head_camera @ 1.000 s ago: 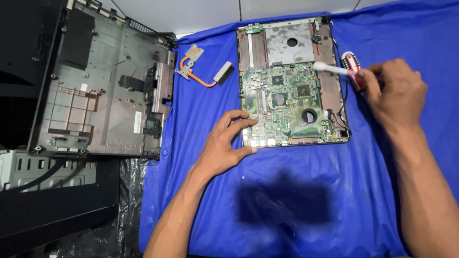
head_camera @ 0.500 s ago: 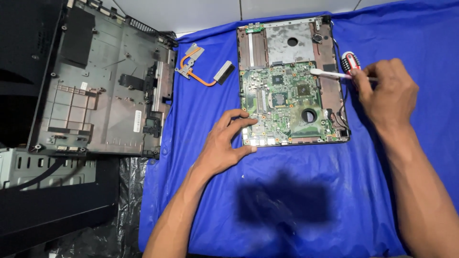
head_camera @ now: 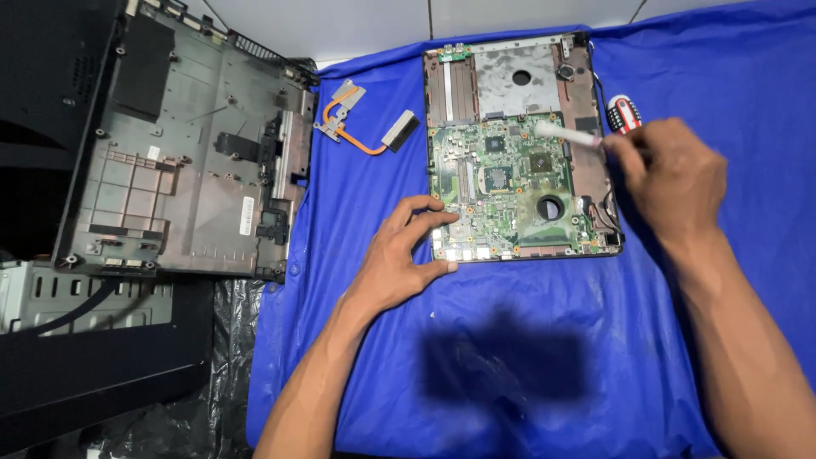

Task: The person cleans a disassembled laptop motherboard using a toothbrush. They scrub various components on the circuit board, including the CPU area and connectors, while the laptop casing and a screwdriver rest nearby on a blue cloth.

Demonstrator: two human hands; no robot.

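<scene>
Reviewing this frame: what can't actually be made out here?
- Head view: the white brush is motion-blurred, and its handle is hidden inside the right hand.
- The red screwdriver is partly covered by that hand.
- Chips on the green board are too small to read.
- The left hand covers the laptop frame's lower left corner.
- The black base cover is cut off by the top edge.

two hands work over one blue cloth (head_camera: 527,340): the left hand (head_camera: 398,259) and the right hand (head_camera: 671,178). one green motherboard (head_camera: 501,183) sits in one open laptop chassis (head_camera: 586,170). one white brush (head_camera: 565,134), one red-and-white screwdriver (head_camera: 622,113), one copper heat pipe assembly (head_camera: 361,123), one detached dark bottom cover (head_camera: 183,149), one metal case (head_camera: 76,297) and one black plastic sheet (head_camera: 212,365) complete the count.
</scene>
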